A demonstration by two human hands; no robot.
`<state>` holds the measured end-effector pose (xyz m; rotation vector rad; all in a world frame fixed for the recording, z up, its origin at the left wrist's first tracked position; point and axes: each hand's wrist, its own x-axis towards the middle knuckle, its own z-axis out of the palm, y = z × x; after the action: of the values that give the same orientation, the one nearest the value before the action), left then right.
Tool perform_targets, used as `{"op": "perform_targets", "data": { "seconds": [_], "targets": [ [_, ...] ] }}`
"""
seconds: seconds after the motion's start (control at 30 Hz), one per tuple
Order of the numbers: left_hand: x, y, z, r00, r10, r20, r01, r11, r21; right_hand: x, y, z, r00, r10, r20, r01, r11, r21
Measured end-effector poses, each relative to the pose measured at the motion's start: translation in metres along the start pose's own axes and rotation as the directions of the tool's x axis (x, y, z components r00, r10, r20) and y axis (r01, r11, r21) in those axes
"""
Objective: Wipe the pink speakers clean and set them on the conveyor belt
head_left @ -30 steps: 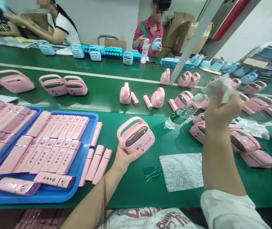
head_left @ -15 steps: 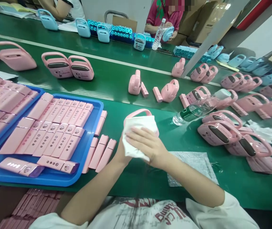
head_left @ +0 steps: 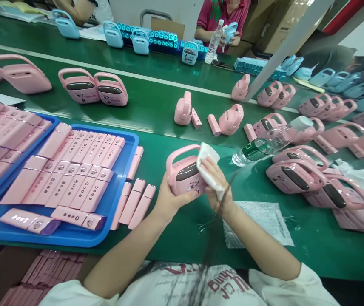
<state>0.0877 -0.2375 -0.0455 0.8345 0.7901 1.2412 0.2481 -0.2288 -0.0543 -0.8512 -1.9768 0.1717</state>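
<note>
Through the head view, I have the pink handled case (head_left: 188, 180) in the left hand (head_left: 166, 204), which cups its lower left, thumb across the front, above the green table (head_left: 182, 236). Its long axis runs left to right, rising rightward. The right hand (head_left: 217, 182), holding a white cloth (head_left: 208, 151), is nearer the right end; I can't tell whether they touch. The shell looks glossy, with a dark window.
</note>
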Motion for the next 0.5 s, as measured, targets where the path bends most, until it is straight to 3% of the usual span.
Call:
{"op": "perform_targets", "data": {
  "seconds": [0.1, 0.2, 0.3, 0.33, 0.43, 0.5],
  "targets": [
    [0.0, 0.003, 0.0, 0.998, -0.026, 0.054, 0.028, 0.999, -0.042, -0.015, -0.003, 0.002, 0.936, 0.343, -0.078, -0.306, 0.902, 0.304],
    [0.001, 0.007, -0.003, 0.992, -0.046, 0.118, 0.05, 0.998, -0.035, -0.021, -0.019, 0.001, 0.84, 0.54, -0.053, -0.417, 0.704, 0.576],
    [0.002, 0.01, -0.005, 0.979, -0.029, 0.203, 0.04, 0.998, -0.053, -0.012, -0.029, -0.01, 0.714, 0.7, -0.012, -0.498, 0.521, 0.693],
    [0.001, 0.011, -0.005, 0.973, -0.029, 0.229, 0.043, 0.998, -0.054, -0.007, -0.029, -0.015, 0.699, 0.715, 0.008, -0.518, 0.498, 0.696],
    [0.0, 0.012, -0.005, 0.948, -0.06, 0.313, 0.074, 0.997, -0.032, 0.011, -0.019, -0.031, 0.734, 0.675, 0.081, -0.548, 0.517, 0.658],
    [-0.001, 0.011, -0.004, 0.925, -0.086, 0.371, 0.097, 0.995, -0.011, 0.023, -0.011, -0.039, 0.711, 0.694, 0.113, -0.575, 0.482, 0.661]
  ]
}}
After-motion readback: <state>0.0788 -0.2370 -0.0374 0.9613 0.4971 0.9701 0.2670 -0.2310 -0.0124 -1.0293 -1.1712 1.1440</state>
